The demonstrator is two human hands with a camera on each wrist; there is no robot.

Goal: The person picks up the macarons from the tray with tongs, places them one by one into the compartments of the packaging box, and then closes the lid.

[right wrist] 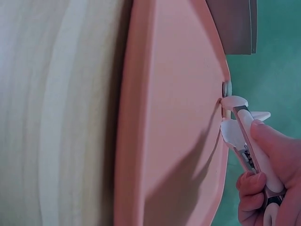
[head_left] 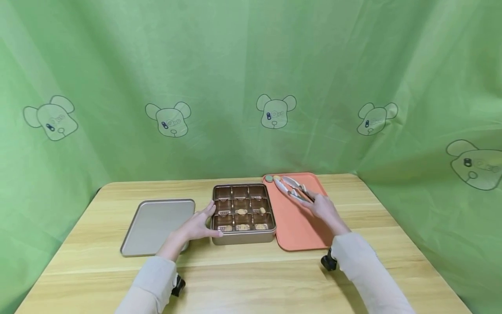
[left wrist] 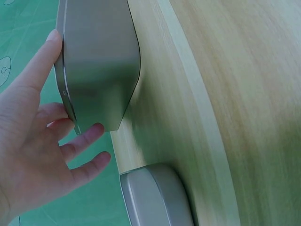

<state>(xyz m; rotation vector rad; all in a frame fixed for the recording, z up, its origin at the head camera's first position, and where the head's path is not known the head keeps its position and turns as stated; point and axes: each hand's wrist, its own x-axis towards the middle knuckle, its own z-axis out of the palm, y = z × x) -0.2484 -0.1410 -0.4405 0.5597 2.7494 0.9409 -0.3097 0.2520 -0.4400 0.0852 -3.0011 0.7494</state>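
Holding the tongs (right wrist: 258, 153) in the right hand (head_left: 324, 210) above the orange tray (head_left: 300, 231), near the two round pieces (head_left: 268, 178). Touching the divided tin (head_left: 247, 238) with the left hand (head_left: 197, 226), spread wide.

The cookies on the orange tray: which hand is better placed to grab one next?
Probably the right hand: it grips the tongs, whose tips are near the cookies. The left hand is farther off, touching the box.

Green printed curtains (head_left: 219, 65) behind and beside a wooden table (head_left: 251, 274) suggest a makeshift booth.
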